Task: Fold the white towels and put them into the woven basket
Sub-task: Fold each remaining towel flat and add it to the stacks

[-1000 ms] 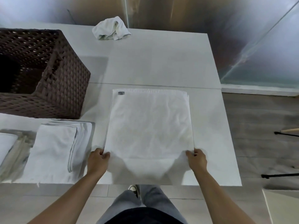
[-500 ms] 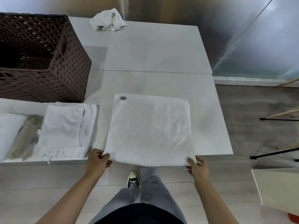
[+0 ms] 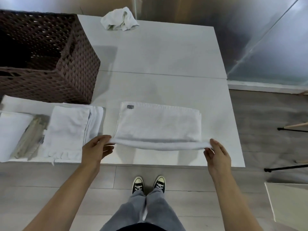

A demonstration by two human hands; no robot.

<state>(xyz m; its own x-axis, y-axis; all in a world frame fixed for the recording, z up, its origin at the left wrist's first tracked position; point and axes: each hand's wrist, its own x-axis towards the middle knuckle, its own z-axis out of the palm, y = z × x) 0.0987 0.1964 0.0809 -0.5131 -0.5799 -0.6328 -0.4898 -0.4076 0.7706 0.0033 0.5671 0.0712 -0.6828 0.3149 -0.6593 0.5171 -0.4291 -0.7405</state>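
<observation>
Both forearms bare to the frame edge, no sleeves visible; left hand (image 3: 95, 151) and right hand (image 3: 218, 157) bare, no gloves, rings or watch seen; light grey-blue jeans (image 3: 146, 212), loose at the leg, hems falling over the shoes; dark garment edge at bottom centre of view; black low canvas sneakers (image 3: 148, 184) with white toe caps and white laces.
</observation>
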